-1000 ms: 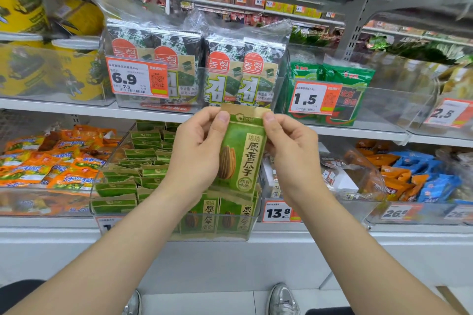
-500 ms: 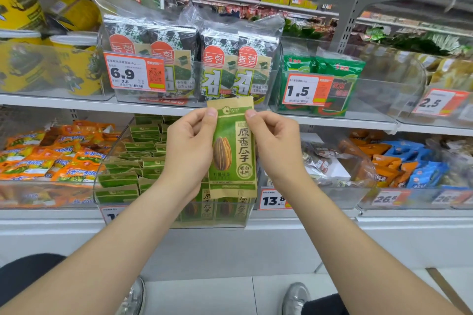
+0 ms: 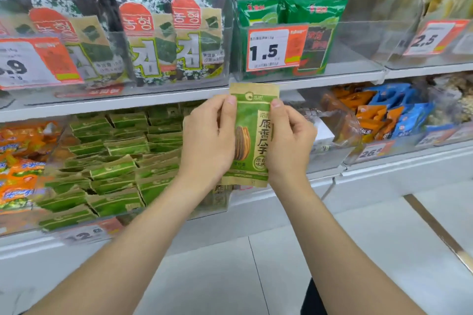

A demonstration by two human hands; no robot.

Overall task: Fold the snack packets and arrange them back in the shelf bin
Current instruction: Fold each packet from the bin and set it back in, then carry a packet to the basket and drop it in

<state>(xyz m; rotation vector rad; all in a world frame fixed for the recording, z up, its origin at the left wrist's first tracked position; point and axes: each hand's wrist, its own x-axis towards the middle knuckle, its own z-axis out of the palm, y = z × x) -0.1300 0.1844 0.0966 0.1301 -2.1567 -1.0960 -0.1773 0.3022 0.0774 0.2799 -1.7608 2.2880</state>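
Observation:
A green and tan sunflower-seed packet [image 3: 252, 133] stands upright in front of the lower shelf, held between both hands. My left hand [image 3: 207, 140] grips its left edge, thumb on the front near the top. My right hand [image 3: 290, 140] grips its right edge the same way. The packet looks flat and unfolded. To the left, a clear shelf bin [image 3: 76, 222] holds several folded green packets [image 3: 115, 169] of the same kind, stacked in rows.
Seaweed packs [image 3: 163, 33] and green packets behind a 1.5 price tag [image 3: 273, 48] fill the upper shelf. Orange snacks [image 3: 20, 161] sit left of the bin, orange and blue packets [image 3: 384, 115] right. A white shelf edge [image 3: 115, 102] runs just above my hands.
The view has moved closer to the shelves and shifted right. Both hands have slid lower along the packet's sides, keeping it upright.

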